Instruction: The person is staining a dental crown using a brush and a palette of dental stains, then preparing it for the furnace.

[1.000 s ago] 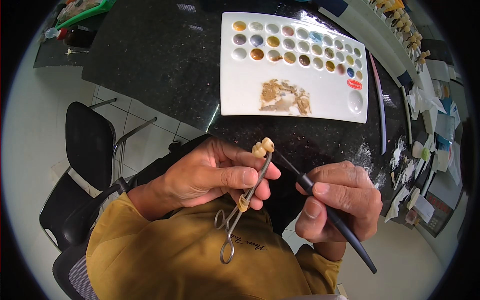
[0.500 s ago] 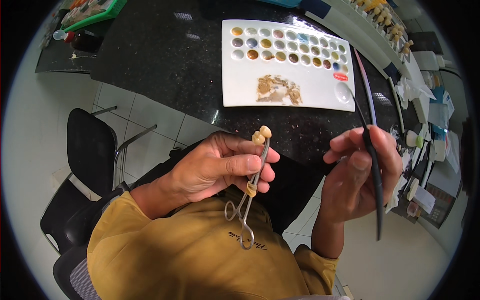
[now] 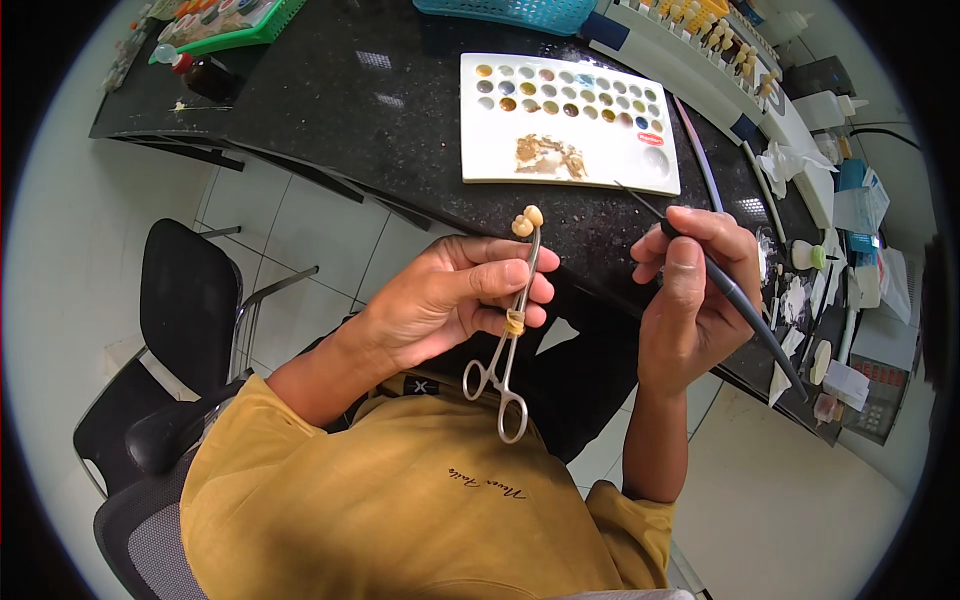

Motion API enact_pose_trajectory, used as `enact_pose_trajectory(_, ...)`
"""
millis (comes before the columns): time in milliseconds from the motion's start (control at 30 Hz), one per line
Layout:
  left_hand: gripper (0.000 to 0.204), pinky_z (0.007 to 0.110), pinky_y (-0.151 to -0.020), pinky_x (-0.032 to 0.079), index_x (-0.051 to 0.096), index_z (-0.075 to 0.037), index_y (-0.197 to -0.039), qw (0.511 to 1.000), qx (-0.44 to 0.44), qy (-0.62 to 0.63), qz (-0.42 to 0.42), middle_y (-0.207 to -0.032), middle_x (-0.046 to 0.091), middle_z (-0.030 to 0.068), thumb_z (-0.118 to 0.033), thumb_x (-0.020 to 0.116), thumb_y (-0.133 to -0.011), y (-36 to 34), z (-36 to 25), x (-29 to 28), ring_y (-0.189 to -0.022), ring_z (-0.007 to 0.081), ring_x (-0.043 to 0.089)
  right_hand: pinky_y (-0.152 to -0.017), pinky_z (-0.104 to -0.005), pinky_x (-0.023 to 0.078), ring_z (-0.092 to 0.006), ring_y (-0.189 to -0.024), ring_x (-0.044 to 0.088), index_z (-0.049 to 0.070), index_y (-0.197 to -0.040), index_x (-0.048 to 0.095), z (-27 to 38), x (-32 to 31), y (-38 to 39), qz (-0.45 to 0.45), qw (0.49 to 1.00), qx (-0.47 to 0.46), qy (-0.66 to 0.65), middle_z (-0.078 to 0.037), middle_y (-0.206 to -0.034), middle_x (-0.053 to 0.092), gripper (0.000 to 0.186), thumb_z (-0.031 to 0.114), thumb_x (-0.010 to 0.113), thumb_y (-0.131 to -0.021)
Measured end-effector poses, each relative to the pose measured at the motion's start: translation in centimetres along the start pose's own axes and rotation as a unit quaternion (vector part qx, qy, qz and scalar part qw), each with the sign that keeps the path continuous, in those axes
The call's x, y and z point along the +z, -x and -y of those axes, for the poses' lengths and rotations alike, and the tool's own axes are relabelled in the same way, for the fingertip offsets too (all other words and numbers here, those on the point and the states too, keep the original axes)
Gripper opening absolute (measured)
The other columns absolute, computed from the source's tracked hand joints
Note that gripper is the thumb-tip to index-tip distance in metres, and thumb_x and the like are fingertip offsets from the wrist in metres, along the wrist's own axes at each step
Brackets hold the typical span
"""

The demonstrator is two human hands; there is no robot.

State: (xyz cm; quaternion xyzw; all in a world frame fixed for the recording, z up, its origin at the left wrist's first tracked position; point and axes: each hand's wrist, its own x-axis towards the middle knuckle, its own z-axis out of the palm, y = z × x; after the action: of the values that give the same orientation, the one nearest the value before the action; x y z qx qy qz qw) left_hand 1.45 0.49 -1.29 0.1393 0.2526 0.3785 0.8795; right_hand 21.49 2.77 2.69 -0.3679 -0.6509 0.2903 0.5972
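My left hand (image 3: 470,290) is closed round the shaft of a metal hemostat (image 3: 506,360), its finger rings hanging down and a tan band wound round its middle. The tips of the hemostat clamp a small dental crown piece (image 3: 527,221), cream-coloured with rounded tooth shapes. In my right hand (image 3: 700,290) is a thin black brush (image 3: 738,298), pinched between thumb and fingers, its fine tip pointing up and left toward the palette. Just beyond both hands lies a white palette (image 3: 500,150) with rows of wells of coloured stains and a brown smear on its flat part.
A dark speckled countertop (image 3: 330,100) carries a blue basket (image 3: 510,12), a green tray (image 3: 235,32) and a dark bottle with a red cap (image 3: 203,75). On the right stand a rack of tooth shade samples (image 3: 715,40) and crumpled tissue (image 3: 783,165). A black chair (image 3: 190,300) is at left.
The brush tip has left the palette's round well and swung left and nearer, toward the crown piece. My head view has shifted, so the palette appears smaller. The left hand keeps its hold.
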Motion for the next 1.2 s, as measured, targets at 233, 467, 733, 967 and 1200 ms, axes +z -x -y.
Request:
enact_pose_trajectory(233,0.024,0.028,-0.068,0.059,0.061,0.001,-0.108,0.999,0.040,0.004,-0.001,-0.088,0.067,0.0098,-0.012,0.063,-0.089,0.4,0.3,0.1,-0.079,0.0192,0.068,-0.057,-0.0183,0.050,-0.0104,-0.070,0.062,-0.005,-0.102,0.056,0.6,0.3,-0.1,-0.022,0.996,0.082,-0.019,-0.011,-0.085,0.060,0.015,0.000,0.060,-0.088)
enact_pose_trajectory(467,0.020,0.031,-0.067,0.059,0.062,0.002,-0.102,0.990,0.097,-0.078,-0.060,-0.084,0.068,0.0117,-0.011,0.065,-0.086,2.2,-0.5,-0.3,-0.076,0.0228,0.069,-0.067,-0.0200,0.053,-0.0125,-0.078,0.065,-0.007,-0.097,0.059,1.6,0.2,-7.2,0.106,0.991,0.071,0.051,-0.010,-0.085,0.064,0.016,0.006,0.064,-0.088)
enact_pose_trajectory(733,0.023,0.029,-0.079,0.057,0.061,0.008,-0.109,0.995,0.068,-0.069,-0.006,-0.092,0.068,0.0176,0.002,0.060,-0.087,2.5,-1.7,-1.5,-0.088,0.0190,0.067,-0.073,-0.0230,0.049,-0.0161,-0.083,0.063,-0.008,-0.090,0.059,-2.8,2.8,-12.9,0.272,0.952,0.100,0.101,-0.011,-0.082,0.062,0.018,0.009,0.060,-0.086)
enact_pose_trajectory(967,0.020,0.032,-0.085,0.056,0.061,0.010,-0.108,0.997,0.048,-0.046,0.032,-0.097,0.067,0.0204,0.001,0.057,-0.090,2.1,-2.6,-2.0,-0.095,0.0229,0.066,-0.088,-0.0447,0.049,-0.0261,-0.081,0.064,-0.007,-0.078,0.058,-3.9,3.9,-13.2,0.330,0.940,0.063,0.058,-0.007,-0.068,0.051,0.014,0.006,0.057,-0.081)
enact_pose_trajectory(1200,0.024,0.033,-0.090,0.053,0.058,0.011,-0.112,0.998,0.010,-0.013,0.065,-0.104,0.065,0.0221,-0.002,0.053,-0.093,2.3,-2.6,-2.6,-0.102,0.0232,0.063,-0.086,-0.0419,0.051,-0.0313,-0.088,0.065,-0.008,-0.080,0.059,-4.3,4.1,-12.4,0.323,0.943,0.060,0.060,-0.007,-0.068,0.051,0.013,0.005,0.062,-0.079)
